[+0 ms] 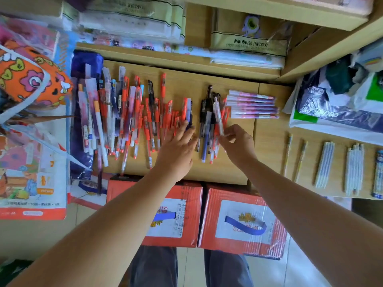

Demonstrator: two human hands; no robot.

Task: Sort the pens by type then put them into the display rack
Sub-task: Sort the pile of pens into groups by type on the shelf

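Dozens of pens lie on the wooden bench (182,85), mostly lengthwise. A mixed heap (97,121) sits at the left and a broad spread of red pens (149,119) fills the middle. A smaller cluster of dark pens (208,114) lies further right, with a few pink-and-purple pens (252,104) laid crosswise just beside it.

The left hand (178,148) lies flat, fingers stretched out, resting on the right edge of the red spread and grasping nothing. The right hand (238,143) pinches a clear-barrelled pen (218,117) by its lower end and holds it tilted above the dark cluster.

Sorting looks well under way, though no display rack is plainly in view.

These pens should be light and stiff. Their smooth round barrels are likely to roll and slide against each other. A pinch at the rubbery grip section or at mid-barrel seems safest, since pulling by the cap risks it coming off.
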